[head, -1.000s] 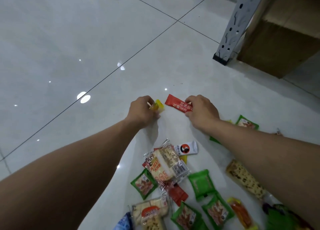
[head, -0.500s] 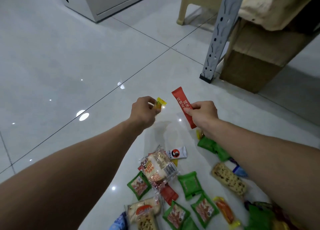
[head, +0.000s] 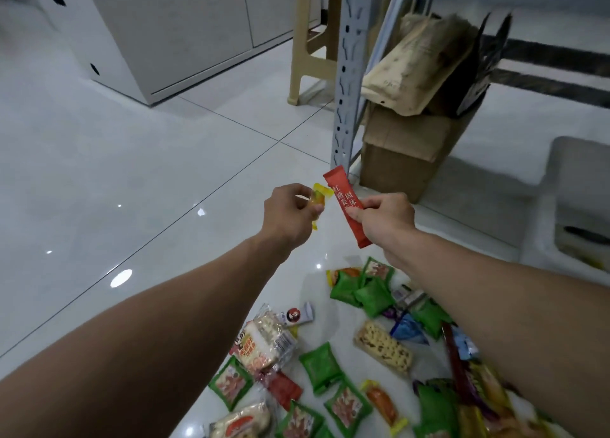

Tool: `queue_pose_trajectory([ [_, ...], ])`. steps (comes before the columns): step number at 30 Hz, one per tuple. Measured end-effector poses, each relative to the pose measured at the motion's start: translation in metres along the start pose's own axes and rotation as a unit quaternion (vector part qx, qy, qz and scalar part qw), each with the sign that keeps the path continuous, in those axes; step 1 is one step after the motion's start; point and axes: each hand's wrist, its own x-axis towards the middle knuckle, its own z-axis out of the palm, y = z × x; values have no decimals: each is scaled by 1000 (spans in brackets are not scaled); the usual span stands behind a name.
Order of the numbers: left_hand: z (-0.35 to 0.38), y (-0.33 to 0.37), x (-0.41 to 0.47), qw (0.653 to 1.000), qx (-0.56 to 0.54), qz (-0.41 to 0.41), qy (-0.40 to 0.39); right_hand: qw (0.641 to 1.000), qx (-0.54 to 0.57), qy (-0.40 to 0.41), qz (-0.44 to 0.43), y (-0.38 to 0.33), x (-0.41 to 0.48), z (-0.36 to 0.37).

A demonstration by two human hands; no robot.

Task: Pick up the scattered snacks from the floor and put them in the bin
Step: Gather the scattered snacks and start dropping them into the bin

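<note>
Carrying step, judged: both hands are loaded and off the floor, nothing dropped in yet. Left hand (head: 290,213) has fingers curled, pinching a small yellow snack packet (head: 317,199) at the fingertips. Right hand (head: 386,219) has thumb and fingers clamped on a red stick sachet (head: 345,203), gripped near its middle and tilted, top end up-left. The two packets sit just beside each other in the air, not touching as far as I can tell.

Next move, judged: swing both hands right to the pale container (head: 538,226) at the far right, likely the bin, get over its opening and let go. It stands well apart from the hands, so this needs a reach or a body turn. The thin sachet could slip if the grip loosens.

Lots left: a snack pile (head: 373,292) lies on the floor below and right of the hands, with green packets, a rice cracker pack (head: 267,342) and a nut bar (head: 383,345).

Surface: glossy white floor tiles (head: 132,173) with dark grout lines and light glare. Room: grey cabinet (head: 165,24) at upper left, beige stool leg (head: 298,41), slotted metal rack upright (head: 346,74), then a cardboard box (head: 402,150) with brown paper bags (head: 412,67) on top.
</note>
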Motion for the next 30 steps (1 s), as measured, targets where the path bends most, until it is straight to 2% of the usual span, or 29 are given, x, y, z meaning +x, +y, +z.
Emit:
queue_pose_trajectory([
  [6,46,29,-6,997,-71,7,-1,994,96,45,30,0,0,-56],
  [10,90,42,-14,997,-72,21,-2,988,115,95,44,14,-5,-104],
  [19,200,85,-56,988,-88,59,-116,942,198,257,88,53,-16,-230],
  [30,311,145,-75,976,-63,62,-200,910,218,334,117,92,-13,-321],
])
